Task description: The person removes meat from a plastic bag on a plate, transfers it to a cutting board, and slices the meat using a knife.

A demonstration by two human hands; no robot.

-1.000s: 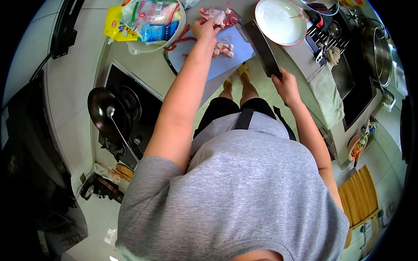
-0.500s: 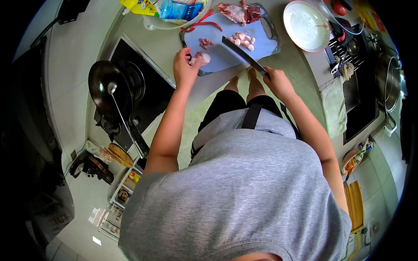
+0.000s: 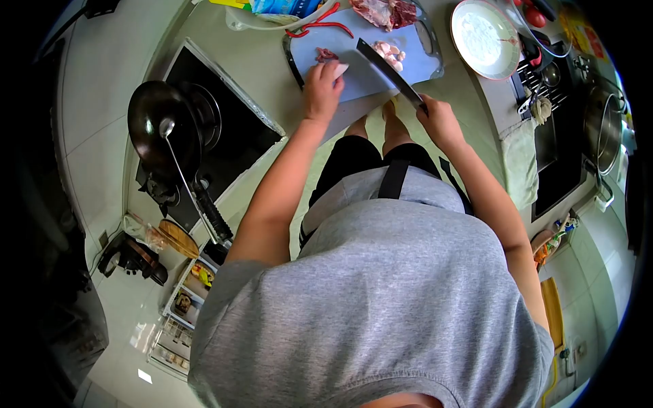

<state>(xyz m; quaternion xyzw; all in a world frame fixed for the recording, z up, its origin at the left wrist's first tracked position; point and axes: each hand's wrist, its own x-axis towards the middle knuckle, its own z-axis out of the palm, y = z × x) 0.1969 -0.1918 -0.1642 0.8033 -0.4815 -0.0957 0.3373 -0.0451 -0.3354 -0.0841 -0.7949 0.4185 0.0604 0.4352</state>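
Observation:
My right hand (image 3: pixel 441 124) is closed round the handle of a cleaver (image 3: pixel 389 70), whose dark blade slants up and left over the blue cutting board (image 3: pixel 360 87). My left hand (image 3: pixel 323 92) is at the board's near left part, fingers closed on a pale piece of meat (image 3: pixel 341 69). Just beyond it lies a small heap of dark red meat bits (image 3: pixel 326 54). Pale chunks of meat (image 3: pixel 390 54) sit right of the blade. A large raw piece of meat (image 3: pixel 384 12) rests at the board's far edge, and red chilies (image 3: pixel 321 26) lie across its far left edge.
A white bowl with a red rim (image 3: pixel 484 39) stands right of the board. At the far left is a clear tub (image 3: pixel 262 20) with packages. A wok (image 3: pixel 163 126) with a ladle sits on the stove at left. A cloth (image 3: pixel 520 163) hangs by the sink at right.
My left hand has gone from the large meat to the board's near left part and now grips a pale piece. The cleaver has moved from beside the bowl to over the board.

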